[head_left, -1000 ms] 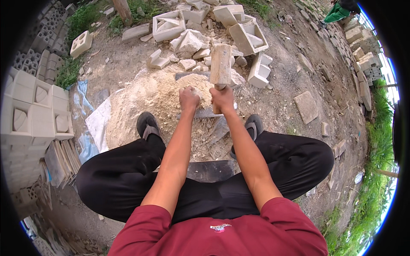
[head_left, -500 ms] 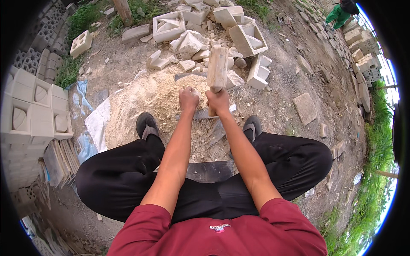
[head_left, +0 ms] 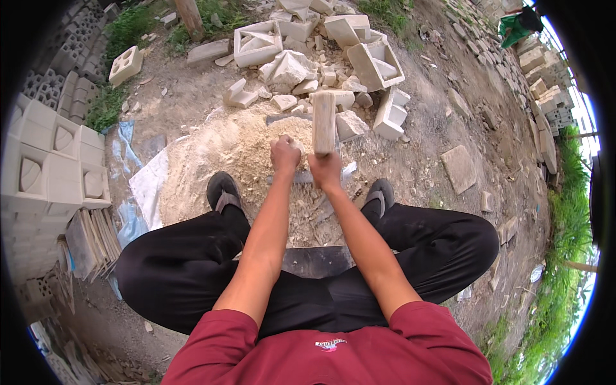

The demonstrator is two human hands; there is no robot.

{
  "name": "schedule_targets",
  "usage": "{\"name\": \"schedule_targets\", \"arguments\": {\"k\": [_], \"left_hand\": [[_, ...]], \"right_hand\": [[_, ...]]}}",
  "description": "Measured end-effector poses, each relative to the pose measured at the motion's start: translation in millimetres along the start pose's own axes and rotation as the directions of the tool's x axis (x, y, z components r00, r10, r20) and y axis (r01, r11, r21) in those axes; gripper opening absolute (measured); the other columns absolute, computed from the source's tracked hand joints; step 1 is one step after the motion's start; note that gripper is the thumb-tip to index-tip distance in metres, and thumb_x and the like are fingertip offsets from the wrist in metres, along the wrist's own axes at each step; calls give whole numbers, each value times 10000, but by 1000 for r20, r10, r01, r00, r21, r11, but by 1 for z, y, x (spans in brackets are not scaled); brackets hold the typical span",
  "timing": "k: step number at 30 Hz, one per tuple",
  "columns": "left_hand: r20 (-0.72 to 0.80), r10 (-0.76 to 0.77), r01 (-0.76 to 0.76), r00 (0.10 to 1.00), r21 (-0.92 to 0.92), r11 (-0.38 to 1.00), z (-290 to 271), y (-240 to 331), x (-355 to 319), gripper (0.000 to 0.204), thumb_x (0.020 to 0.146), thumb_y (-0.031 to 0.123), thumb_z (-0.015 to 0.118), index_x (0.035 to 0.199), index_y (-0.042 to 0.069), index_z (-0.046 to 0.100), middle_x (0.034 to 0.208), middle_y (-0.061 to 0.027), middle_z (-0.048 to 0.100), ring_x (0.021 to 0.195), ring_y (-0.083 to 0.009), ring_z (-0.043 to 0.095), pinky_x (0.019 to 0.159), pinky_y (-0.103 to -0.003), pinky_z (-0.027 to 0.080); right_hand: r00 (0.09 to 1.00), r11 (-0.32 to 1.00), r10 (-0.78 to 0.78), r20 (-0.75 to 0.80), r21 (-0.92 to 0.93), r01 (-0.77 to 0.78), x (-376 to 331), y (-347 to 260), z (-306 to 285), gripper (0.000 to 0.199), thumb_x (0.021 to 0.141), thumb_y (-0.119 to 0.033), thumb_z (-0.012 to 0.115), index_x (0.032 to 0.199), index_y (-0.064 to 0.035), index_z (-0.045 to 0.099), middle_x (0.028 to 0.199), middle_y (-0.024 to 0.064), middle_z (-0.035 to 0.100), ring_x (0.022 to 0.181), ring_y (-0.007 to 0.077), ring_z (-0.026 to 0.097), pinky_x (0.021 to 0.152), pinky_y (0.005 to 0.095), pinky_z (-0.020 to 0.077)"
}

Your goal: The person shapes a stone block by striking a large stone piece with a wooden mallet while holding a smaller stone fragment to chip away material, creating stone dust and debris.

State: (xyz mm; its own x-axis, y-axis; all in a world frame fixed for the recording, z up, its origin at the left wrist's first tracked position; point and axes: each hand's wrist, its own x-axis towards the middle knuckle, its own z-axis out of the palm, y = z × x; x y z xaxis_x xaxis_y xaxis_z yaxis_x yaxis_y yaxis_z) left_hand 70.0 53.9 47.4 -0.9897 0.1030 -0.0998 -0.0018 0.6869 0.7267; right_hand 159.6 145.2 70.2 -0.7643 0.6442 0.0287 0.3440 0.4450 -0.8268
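My right hand [head_left: 325, 171] is wrapped round the handle of a wooden mallet [head_left: 324, 123], whose pale block head stands just beyond my knuckles. To its left, my left hand [head_left: 285, 154] is closed in a fist over the heap of pale crumbs [head_left: 218, 144]. Whatever that fist may hold is hidden by the fingers. A dark flat plate [head_left: 292, 118] shows partly beyond my hands, strewn with crumbs. Broken pale stone chunks [head_left: 287, 69] lie past the mallet.
Pale hollow blocks [head_left: 377, 63] lie tumbled in the rubble ahead. Stacked carved blocks [head_left: 48, 163] rise at the left, above leaning thin slabs [head_left: 93, 237]. A white sheet [head_left: 149, 187] lies beside the crumbs. A flat stone [head_left: 458, 168] rests at the right. Another person [head_left: 518, 27] is at the far right.
My right hand and the mallet have come down closer to me. My left fist has stayed nearly in place. The person at the far right has shifted.
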Motion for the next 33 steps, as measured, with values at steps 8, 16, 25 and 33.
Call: {"name": "schedule_targets", "arguments": {"k": [8,16,25,33], "left_hand": [[50,0,3,999,-64,998,-10,1,2,234,692,167,676,892,46,670,1035,-265,608,935,-406,602,856,-442,487],[47,-25,21,999,85,996,-8,9,-10,227,764,196,679,978,125,651,1086,-176,556,1087,-368,537,933,-481,424],[50,39,-52,998,287,957,-17,-8,-13,241,809,254,662,1021,140,655,1166,-123,524,1187,-321,443,1010,-518,339],[67,19,-33,998,222,975,-9,0,-7,268,780,206,683,1036,138,645,1160,-146,531,1171,-332,459,1006,-511,353]], "right_hand": [[912,912,279,300,215,-350,12,2,-17,254,715,-214,705,767,32,669,615,93,656,517,176,637,506,326,512],[998,998,33,60,-61,-29,-7,21,1,269,725,-219,694,839,25,689,753,155,701,646,210,688,584,360,546],[972,948,157,176,248,-198,12,-9,-10,249,748,-164,711,860,54,665,667,103,668,487,166,628,454,316,493],[888,937,316,335,34,-347,-9,40,1,307,732,-215,695,885,51,690,703,123,686,617,208,675,568,352,533]]}}
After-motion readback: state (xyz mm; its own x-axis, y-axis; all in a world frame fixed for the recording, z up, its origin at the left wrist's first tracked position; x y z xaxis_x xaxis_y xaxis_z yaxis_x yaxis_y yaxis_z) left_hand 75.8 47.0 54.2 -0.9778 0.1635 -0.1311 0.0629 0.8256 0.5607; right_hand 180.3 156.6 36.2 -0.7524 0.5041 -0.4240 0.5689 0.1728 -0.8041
